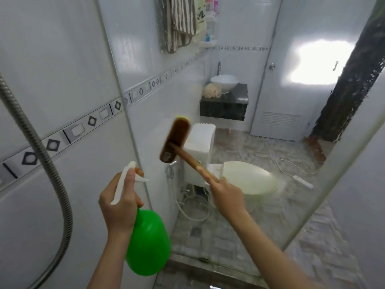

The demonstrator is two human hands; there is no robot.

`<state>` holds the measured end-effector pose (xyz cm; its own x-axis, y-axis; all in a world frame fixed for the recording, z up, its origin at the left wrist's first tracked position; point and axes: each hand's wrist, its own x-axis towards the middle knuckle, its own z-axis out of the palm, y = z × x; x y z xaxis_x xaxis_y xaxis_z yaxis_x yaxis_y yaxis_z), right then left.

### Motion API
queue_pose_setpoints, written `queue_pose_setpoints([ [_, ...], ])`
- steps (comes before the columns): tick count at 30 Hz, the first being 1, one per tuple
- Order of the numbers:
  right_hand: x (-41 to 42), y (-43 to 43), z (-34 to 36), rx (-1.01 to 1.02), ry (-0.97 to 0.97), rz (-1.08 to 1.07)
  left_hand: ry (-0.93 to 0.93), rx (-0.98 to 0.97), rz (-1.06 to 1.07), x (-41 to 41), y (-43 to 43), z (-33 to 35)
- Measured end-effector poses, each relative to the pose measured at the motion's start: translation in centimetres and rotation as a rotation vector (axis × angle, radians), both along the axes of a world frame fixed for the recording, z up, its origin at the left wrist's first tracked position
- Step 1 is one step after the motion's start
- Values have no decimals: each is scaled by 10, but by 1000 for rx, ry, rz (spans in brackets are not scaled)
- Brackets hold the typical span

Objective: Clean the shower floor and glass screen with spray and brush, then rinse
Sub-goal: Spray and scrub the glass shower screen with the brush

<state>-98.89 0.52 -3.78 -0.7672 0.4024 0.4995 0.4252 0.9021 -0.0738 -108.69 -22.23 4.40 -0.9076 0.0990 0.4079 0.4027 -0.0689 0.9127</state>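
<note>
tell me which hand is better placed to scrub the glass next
Right, probably. The right hand grips the brush by its handle, head raised by the glass; the left hand is occupied holding the spray bottle.

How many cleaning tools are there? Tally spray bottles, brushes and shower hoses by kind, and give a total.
Spray bottles: 1, the green spray bottle gripped by the left hand
Brushes: 1, the brush held by the right hand
Shower hoses: 1, the shower hose
Total: 3
</note>
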Motion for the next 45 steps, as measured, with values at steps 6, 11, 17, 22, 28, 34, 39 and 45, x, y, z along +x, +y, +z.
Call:
queue_pose_setpoints([
  [6,25,21,-5,-1,-75,-21,19,-13,-14,1,-4,2],
  [11,27,19,-7,8,-40,7,28,-38,1,2,-7,-2],
  [17,-34,6,26,90,-133,68,28,-65,-9,8,-3,-6],
  [22,107,58,-3,132,-7,-65,34,-81,-33,15,-2,-13],
  [28,109,51,2,61,74,-137,75,-177,-105,29,11,-28],
  [34,91,52,47,-50,406,-161,194,-363,-10,44,28,-32],
  [39,118,66,49,-95,482,-155,187,-276,-136,67,51,-24],
  [45,140,69,15,-193,466,-91,92,-188,-167,89,85,-41],
])
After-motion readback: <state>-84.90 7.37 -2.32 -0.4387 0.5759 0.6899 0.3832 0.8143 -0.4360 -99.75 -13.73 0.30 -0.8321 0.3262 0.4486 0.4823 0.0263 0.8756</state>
